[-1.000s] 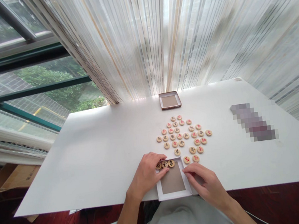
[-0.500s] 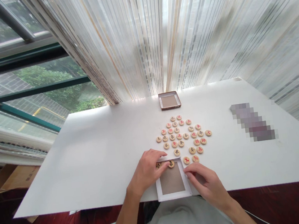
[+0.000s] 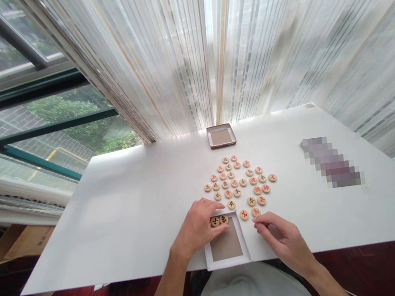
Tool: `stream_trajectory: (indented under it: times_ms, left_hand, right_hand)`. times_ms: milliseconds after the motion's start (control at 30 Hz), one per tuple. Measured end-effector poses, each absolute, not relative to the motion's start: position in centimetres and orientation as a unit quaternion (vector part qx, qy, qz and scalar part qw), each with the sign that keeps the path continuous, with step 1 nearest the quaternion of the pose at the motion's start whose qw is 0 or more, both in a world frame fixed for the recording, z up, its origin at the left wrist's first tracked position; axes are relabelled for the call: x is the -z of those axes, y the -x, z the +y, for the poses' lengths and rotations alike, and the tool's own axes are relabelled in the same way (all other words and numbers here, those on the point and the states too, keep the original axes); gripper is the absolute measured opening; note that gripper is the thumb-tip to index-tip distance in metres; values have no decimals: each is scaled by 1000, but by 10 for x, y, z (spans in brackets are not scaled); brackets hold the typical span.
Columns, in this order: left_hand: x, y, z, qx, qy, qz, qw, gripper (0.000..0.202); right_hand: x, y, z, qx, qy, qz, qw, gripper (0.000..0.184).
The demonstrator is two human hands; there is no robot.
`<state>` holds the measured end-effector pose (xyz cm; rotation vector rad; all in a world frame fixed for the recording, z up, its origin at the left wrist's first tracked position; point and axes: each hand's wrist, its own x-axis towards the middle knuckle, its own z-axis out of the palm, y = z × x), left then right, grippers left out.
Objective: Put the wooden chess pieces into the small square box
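My left hand (image 3: 200, 223) rests over the left side of a shallow white box tray (image 3: 243, 238) at the table's front edge. Its thumb and fingers are spread around two round wooden Chinese chess pieces with black characters, one a general (image 3: 223, 219), the other an advisor (image 3: 215, 221), lying along the tray's far wall. The palm hides the tray's far left corner. Just right of the tray, my right hand (image 3: 284, 237) has its thumb and index fingertips drawn together, with no piece visible in them. Those tips are close to a red horse piece (image 3: 256, 212); a red advisor piece (image 3: 243, 215) lies beside it.
Several more chess pieces (image 3: 234, 183), red and black, lie face up beyond the tray on the white table (image 3: 137, 213). A brown-rimmed box half (image 3: 222, 146) sits near the curtain (image 3: 180, 63). Toward the right is a blurred-out object (image 3: 331, 163).
My left thumb and fingers have parted from the piece, and two pieces now show side by side in the tray. My right hand has shifted right, from the tray's rim toward the red horse piece.
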<state>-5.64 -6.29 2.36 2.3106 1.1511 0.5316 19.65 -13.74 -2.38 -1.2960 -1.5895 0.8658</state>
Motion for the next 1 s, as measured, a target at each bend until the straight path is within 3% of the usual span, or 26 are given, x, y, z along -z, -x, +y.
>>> stream_trajectory:
  times_ms: [500, 1000]
  left_hand:
    - [-22, 54, -66, -189, -848, 428, 249, 31]
    - [-33, 60, 0, -210, -862, 437, 151, 17]
  right_hand:
    - [26, -196, -138, -345, 523, -639, 446, 12]
    - [23, -194, -138, -344, 522, -628, 462, 15]
